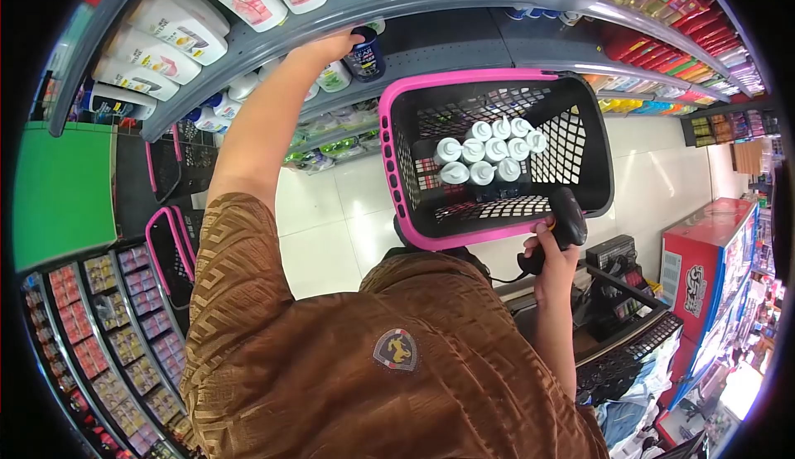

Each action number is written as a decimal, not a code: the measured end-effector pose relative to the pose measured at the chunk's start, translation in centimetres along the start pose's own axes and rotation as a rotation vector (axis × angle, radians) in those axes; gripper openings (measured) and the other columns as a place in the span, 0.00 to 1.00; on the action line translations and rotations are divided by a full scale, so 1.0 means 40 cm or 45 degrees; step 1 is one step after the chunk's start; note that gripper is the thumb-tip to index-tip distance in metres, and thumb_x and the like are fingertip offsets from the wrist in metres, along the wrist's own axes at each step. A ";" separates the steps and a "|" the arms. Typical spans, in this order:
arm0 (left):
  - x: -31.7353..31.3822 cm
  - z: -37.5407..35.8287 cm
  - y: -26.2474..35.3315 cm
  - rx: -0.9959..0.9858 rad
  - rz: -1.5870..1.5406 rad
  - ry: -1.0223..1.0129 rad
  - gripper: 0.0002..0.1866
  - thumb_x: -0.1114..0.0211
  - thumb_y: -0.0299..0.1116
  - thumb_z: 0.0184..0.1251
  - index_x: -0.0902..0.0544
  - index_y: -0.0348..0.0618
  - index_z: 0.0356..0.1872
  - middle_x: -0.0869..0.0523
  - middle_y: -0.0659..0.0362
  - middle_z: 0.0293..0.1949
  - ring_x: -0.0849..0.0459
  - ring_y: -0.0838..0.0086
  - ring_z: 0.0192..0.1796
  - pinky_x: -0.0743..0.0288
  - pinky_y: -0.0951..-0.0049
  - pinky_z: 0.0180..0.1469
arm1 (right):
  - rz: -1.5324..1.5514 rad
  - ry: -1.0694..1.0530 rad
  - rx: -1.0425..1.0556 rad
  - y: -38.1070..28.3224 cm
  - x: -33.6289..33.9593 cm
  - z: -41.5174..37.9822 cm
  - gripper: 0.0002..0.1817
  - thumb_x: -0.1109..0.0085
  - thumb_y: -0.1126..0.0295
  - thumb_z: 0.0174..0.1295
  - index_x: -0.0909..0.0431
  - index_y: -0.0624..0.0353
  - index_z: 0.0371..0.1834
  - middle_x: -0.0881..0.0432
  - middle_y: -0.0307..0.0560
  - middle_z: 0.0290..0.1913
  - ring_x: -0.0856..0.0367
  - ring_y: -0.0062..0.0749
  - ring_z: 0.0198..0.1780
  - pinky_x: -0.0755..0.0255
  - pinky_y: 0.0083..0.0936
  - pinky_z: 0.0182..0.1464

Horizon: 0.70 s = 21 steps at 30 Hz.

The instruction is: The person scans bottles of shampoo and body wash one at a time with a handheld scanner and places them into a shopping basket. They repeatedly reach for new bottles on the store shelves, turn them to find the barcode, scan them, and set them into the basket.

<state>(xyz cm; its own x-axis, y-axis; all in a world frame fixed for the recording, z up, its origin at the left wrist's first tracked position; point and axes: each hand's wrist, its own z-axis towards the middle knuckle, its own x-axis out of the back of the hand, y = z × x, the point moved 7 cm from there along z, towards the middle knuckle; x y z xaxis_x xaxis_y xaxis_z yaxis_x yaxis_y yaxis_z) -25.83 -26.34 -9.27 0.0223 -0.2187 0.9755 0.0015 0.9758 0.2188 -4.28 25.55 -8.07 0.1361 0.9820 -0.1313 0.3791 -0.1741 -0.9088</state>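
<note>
Grips a dark blue CLEAR bottle (366, 60) near its top at the shelf (443, 49), with the fingers of the left hand (335, 45) closed on it, and clasps a black handheld scanner (567, 217) in the right hand (551, 254), beside the near rim of the pink-rimmed black basket (396, 120). Has roughly a dozen white-topped pump bottles (497, 149) gathered upright inside the basket, already close together, but the dark blue bottle outside it, next to a green-labeled white bottle (334, 76) and others on the shelf.
</note>
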 end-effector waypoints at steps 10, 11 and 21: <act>0.018 -0.003 0.019 -0.038 0.225 0.076 0.30 0.34 0.46 0.72 0.29 0.56 0.73 0.28 0.49 0.73 0.30 0.49 0.73 0.34 0.50 0.72 | -0.034 0.017 0.007 -0.013 -0.017 -0.017 0.12 0.34 0.78 0.64 0.23 0.61 0.49 0.18 0.44 0.37 0.16 0.27 0.30 0.25 0.23 0.30; 0.011 0.006 0.012 -0.036 0.222 0.082 0.30 0.34 0.46 0.72 0.29 0.56 0.73 0.28 0.49 0.73 0.30 0.49 0.73 0.34 0.50 0.72 | -0.035 0.020 -0.002 -0.013 -0.020 -0.016 0.11 0.34 0.78 0.64 0.23 0.61 0.48 0.18 0.45 0.38 0.16 0.27 0.30 0.25 0.23 0.30; -0.014 0.023 -0.020 -0.035 0.183 0.118 0.30 0.34 0.45 0.72 0.29 0.53 0.72 0.27 0.49 0.72 0.30 0.49 0.73 0.35 0.50 0.72 | -0.046 -0.034 0.007 -0.001 -0.049 -0.018 0.12 0.34 0.78 0.64 0.23 0.61 0.48 0.19 0.43 0.38 0.16 0.28 0.30 0.25 0.24 0.30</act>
<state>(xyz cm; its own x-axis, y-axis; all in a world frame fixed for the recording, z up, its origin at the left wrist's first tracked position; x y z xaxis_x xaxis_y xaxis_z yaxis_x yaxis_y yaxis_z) -26.75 -26.98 -9.98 0.1160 -0.0771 0.9903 0.0186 0.9970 0.0754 -3.91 23.56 -7.50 0.0977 0.9893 -0.1085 0.3780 -0.1378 -0.9155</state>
